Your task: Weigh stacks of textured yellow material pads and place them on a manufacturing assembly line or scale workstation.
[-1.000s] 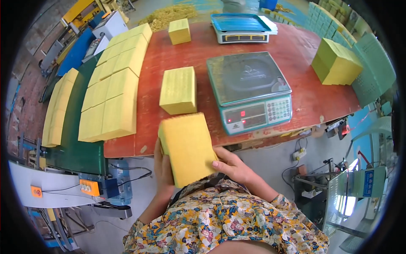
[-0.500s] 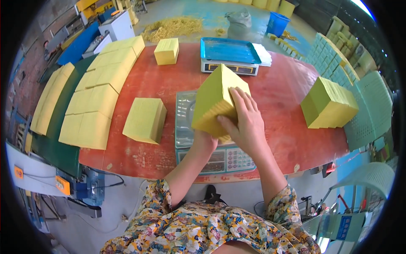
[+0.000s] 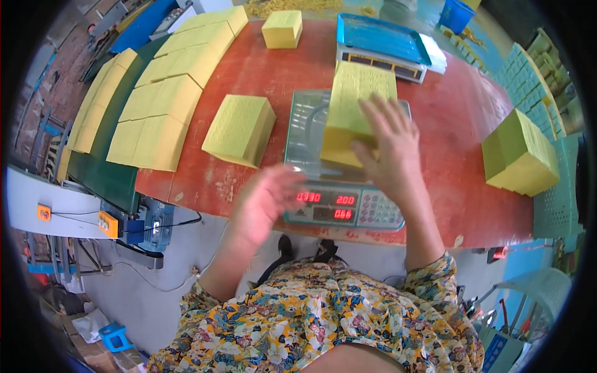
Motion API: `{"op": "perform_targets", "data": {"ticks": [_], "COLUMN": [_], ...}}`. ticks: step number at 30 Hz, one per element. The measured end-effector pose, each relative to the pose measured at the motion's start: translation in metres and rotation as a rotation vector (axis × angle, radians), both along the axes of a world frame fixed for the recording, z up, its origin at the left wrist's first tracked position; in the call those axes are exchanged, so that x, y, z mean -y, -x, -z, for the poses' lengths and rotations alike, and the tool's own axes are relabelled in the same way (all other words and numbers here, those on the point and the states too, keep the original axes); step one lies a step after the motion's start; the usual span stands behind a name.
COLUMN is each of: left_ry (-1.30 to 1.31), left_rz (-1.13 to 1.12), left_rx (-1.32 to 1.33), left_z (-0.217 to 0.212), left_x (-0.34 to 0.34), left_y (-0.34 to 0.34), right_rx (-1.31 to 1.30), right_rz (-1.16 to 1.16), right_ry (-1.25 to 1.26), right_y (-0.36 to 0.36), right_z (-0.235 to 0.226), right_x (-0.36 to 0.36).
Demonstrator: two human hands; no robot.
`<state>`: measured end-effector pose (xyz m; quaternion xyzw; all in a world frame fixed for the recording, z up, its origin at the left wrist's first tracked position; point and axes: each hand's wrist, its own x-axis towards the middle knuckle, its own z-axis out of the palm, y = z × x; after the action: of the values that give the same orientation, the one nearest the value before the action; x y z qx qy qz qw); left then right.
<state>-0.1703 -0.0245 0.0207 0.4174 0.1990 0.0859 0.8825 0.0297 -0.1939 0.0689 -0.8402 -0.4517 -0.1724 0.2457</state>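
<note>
Since the yellow block [image 3: 360,90] sits on the near scale [image 3: 305,127], I judge the setting-down done, or all but done. It rests toward the right of the pan, and the display [image 3: 343,201] shows lit red digits, which I take for a reading under load. From my remote post I see the right hand [image 3: 395,146] with fingers spread at the block's right side, not clenched; whether the fingertips touch it, I cannot tell. The left hand [image 3: 266,196] is blurred, loosely open and holding nothing, by the scale's near left corner. What I count as left at this block is small: the right hand is not clear of it. Other blocks are off the scale: a single block [image 3: 236,127] to its left on the red table [image 3: 448,118], another block [image 3: 282,31] farther back, a pile [image 3: 522,152] at the right edge, and rows of blocks [image 3: 152,133] along the left side. Whether any of those are done, I cannot say
</note>
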Motion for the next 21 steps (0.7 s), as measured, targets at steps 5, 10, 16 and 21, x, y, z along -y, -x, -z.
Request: {"op": "perform_targets", "data": {"ticks": [5,10,16,21], "left_ry": [-1.077,-1.88,-2.034,-2.082], "left_rz": [-0.49,-0.327,-0.016,0.061], "left_rx": [-0.19,-0.271,-0.54,-0.597], "left_z": [-0.022,0.009,0.038,0.049], "left_x": [-0.093,-0.152,-0.145,-0.152], "left_y": [0.02,-0.011,-0.03,-0.015], "right_rx": [-0.105,-0.203,-0.288,-0.312], "right_rz": [0.03,0.026,0.003,-0.133], "right_ry": [-0.535,-0.787,-0.998,-0.774], "right_y": [0.04,0.091,0.14,0.169], "right_z": [-0.02,-0.005,-0.005,0.008], "right_x": [0.023,0.018,0.008,-0.026]}}
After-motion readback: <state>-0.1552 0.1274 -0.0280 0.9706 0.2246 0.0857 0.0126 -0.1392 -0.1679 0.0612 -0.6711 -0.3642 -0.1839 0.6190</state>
